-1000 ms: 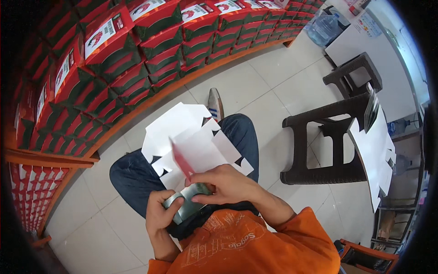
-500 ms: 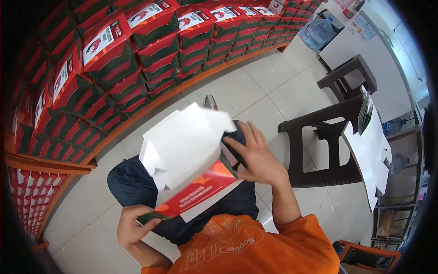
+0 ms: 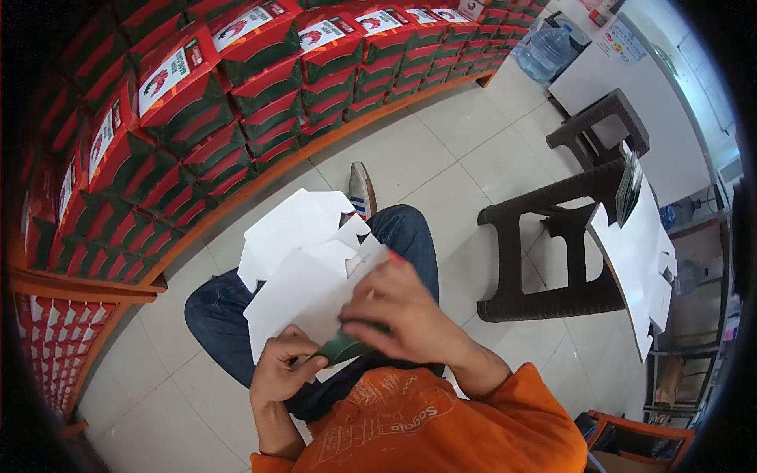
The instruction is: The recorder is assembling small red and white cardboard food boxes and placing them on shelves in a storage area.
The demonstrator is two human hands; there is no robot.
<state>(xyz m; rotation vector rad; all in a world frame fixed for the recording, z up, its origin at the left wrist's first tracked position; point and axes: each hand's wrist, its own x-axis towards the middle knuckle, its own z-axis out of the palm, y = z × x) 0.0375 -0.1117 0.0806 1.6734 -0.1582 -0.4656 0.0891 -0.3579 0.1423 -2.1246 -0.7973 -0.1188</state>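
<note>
"Fingers [image 3: 293,345] on the L hand [image 3: 277,374]: doing what?"

"Pinching the green edge [image 3: 341,348] of a carton sheet [image 3: 296,296], thumb on top. R hand [image 3: 406,315] is blurred over that same edge, fingers bent; can't tell if they grip or just press."

"Where's the sheet, exactly?"

"Across the lap, on blue jeans [image 3: 213,311], mostly white side up, near the orange shirt [image 3: 441,426]. Another white panel [image 3: 296,225] shows past its far side; can't tell if it's a separate pc."

"Step in hand?"

"Prob. bending that green edge. I'd say the next move calls for a steady L pinch while the R works along the crease, w/o buckling the card."

"Surface + rm?"

"Lap's the work surface, so prob. soft + uneven. Pale tiled floor [image 3: 465,142] below. Dark brown stool [image 3: 544,303] on the R, w/ white flat sheets [image 3: 631,260] at its R end. Up front + L: red-and-green boxes [image 3: 177,87] stacked on an orange shelf [image 3: 95,289]. Big water bottle [image 3: 546,54] farther off, R side."
</note>
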